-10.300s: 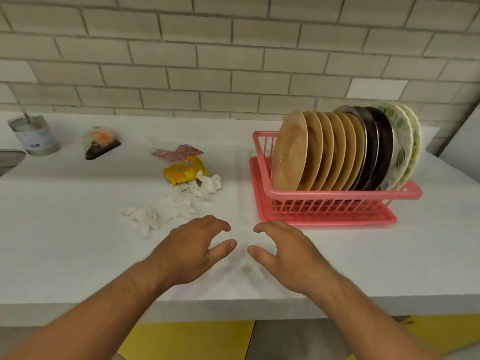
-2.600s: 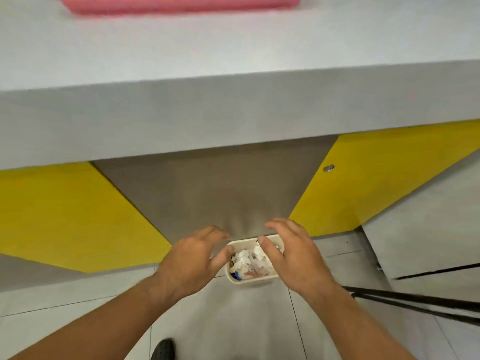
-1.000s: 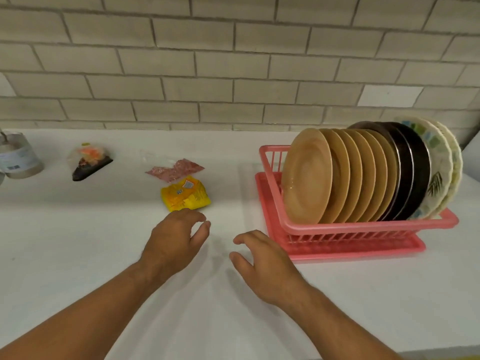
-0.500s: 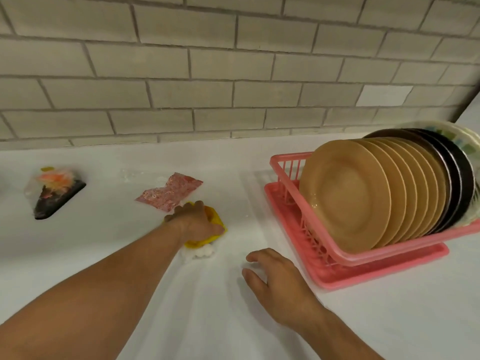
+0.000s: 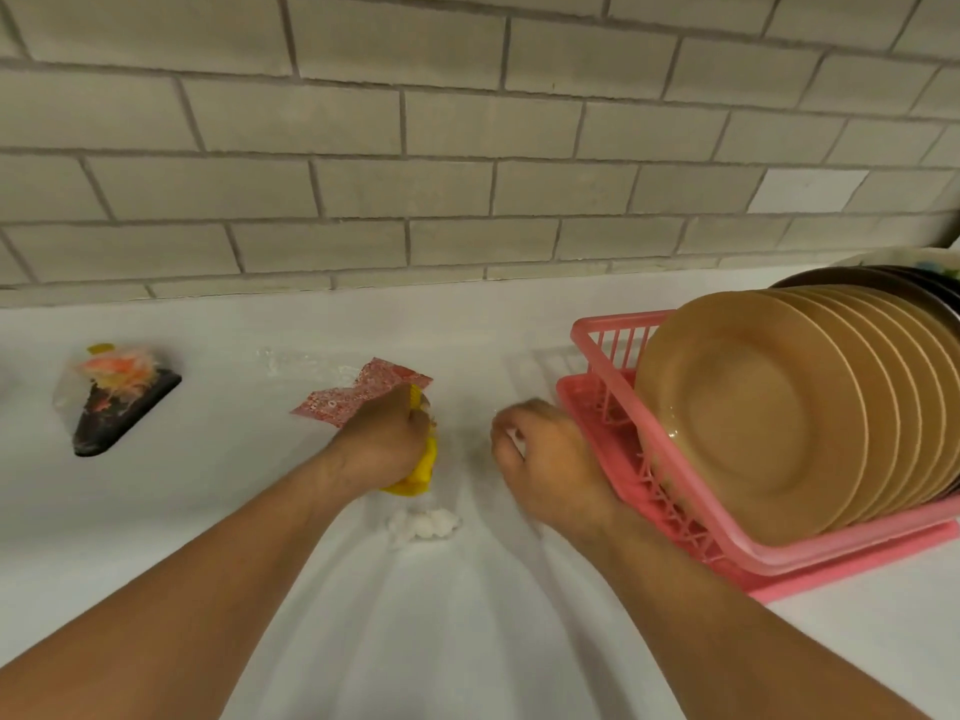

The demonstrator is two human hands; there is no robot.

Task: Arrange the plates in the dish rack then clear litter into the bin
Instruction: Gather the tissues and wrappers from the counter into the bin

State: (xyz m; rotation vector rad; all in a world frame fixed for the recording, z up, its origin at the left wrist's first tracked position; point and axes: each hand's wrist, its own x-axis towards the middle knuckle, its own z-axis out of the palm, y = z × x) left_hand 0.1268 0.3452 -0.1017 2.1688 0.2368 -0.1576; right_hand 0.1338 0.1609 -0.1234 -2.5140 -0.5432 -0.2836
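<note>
Head view: left hand (image 5: 382, 444) grips the yellow wrapper (image 5: 418, 472) mid-countertop (image 5: 130, 511), red wrapper (image 5: 358, 400) just wallward, 1 tissue wad (image 5: 423, 524) just frontward between both hands, nearer the left; right hand (image 5: 543, 454) curled beside the dish rack (image 5: 597, 330), contents unclear.

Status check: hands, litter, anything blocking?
Left hand grips yellow wrapper. Right hand curled beside dish rack, hold unclear. Red wrapper, tissue scrap loose. Nothing blocking.

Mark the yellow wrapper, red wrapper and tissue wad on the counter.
yellow wrapper (image 5: 420, 476): head view, exposed lower end.
red wrapper (image 5: 353, 400): head view, middle of the flat sheet.
tissue wad (image 5: 426, 524): head view, centre of the white clump.
</note>
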